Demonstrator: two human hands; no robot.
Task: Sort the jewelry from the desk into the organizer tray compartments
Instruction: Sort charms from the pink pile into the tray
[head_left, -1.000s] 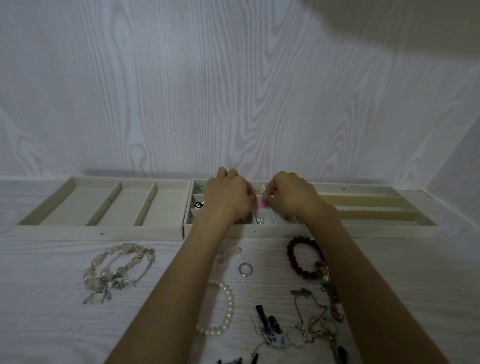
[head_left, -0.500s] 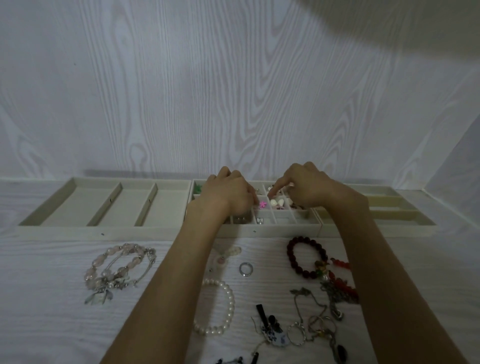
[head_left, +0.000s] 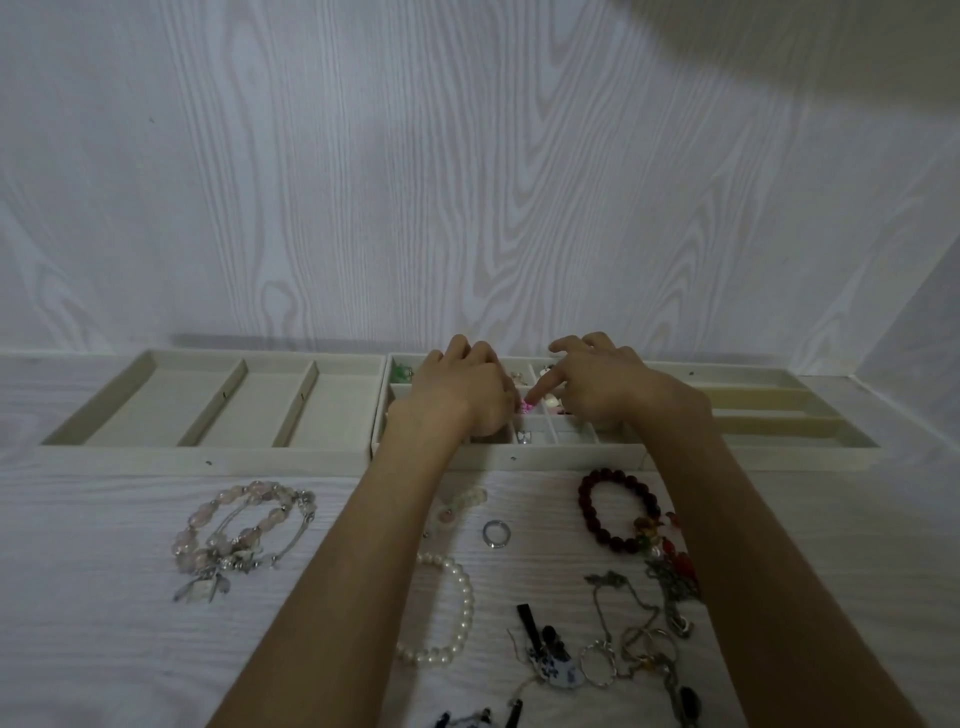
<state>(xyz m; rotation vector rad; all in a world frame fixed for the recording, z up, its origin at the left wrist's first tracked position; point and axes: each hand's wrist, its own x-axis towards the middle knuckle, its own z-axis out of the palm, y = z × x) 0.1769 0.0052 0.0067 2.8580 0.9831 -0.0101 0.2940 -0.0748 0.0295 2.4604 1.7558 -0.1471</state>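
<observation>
Three beige organizer trays stand in a row at the wall. Both my hands are over the middle tray (head_left: 519, 458), which has several small compartments. My left hand (head_left: 462, 392) is curled palm down, its fingertips beside a small pink piece (head_left: 527, 407) lying in a compartment. My right hand (head_left: 605, 387) has its fingers spread and its index fingertip on that pink piece. A silver piece (head_left: 523, 437) lies in the front compartment and a green piece (head_left: 400, 372) at the back left. What is under my left palm is hidden.
The left tray (head_left: 208, 453) has three long compartments; the right tray (head_left: 779, 413) has long crosswise ones. On the desk lie a pink bead bracelet (head_left: 234, 525), a pearl bracelet (head_left: 457, 613), a silver ring (head_left: 496, 533), a dark red bead bracelet (head_left: 597, 512) and tangled chains (head_left: 649, 623).
My right hand has come down and left from the back compartments, and its index finger now touches the pink piece. My left hand has barely moved. The pink piece stays in its compartment.
</observation>
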